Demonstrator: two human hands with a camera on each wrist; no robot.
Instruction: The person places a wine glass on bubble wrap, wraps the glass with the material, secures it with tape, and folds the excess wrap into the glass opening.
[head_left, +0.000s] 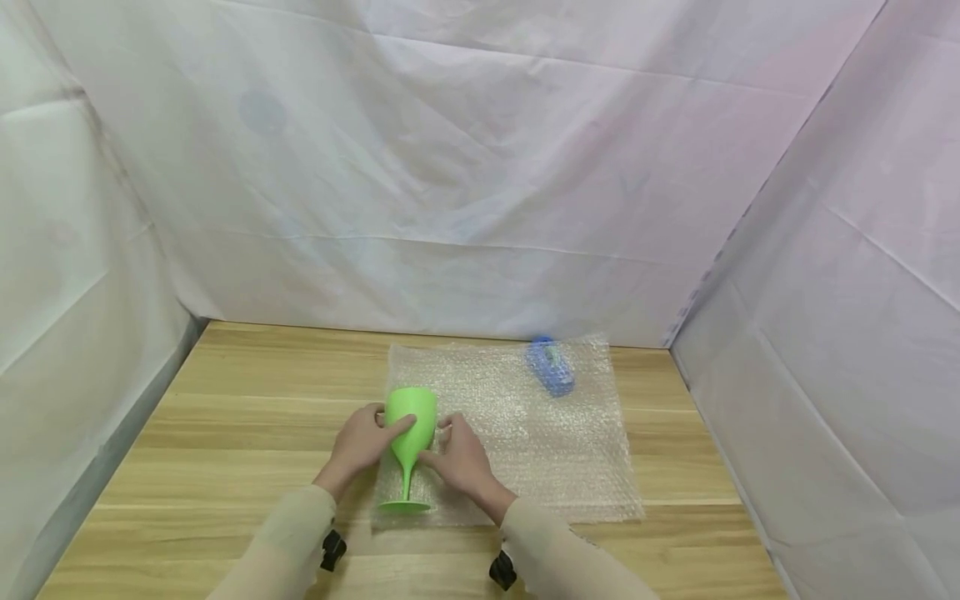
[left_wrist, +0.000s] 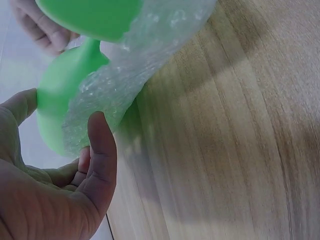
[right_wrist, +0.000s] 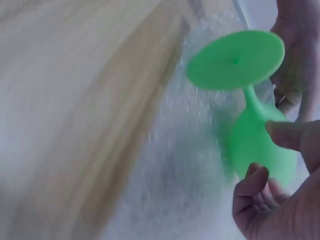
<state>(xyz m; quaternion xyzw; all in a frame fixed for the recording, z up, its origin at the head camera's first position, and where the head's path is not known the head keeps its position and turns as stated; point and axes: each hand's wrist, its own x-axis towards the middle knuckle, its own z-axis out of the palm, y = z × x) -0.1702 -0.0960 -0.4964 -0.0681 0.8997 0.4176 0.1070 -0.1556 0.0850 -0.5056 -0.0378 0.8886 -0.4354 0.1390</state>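
Observation:
A bright green plastic goblet (head_left: 409,417) lies on a sheet of bubble wrap (head_left: 502,450), its bowl away from me and its round foot towards me. My left hand (head_left: 362,440) holds the bowl from the left, thumb across its upper side. In the left wrist view, the fingers are at the bubble wrap's edge (left_wrist: 100,95), which curves up against the bowl. On the other side my right hand (head_left: 463,457) is close against the goblet, thumb at the bottom of the bowl near the stem. Its other fingers bend loosely beside the bowl in the right wrist view.
A blue object (head_left: 551,367) lies at the back right of the bubble wrap, seen through the film. Beneath is a wood-grain table (head_left: 262,408). Pale cloth walls (head_left: 450,167) enclose it at the back and both sides.

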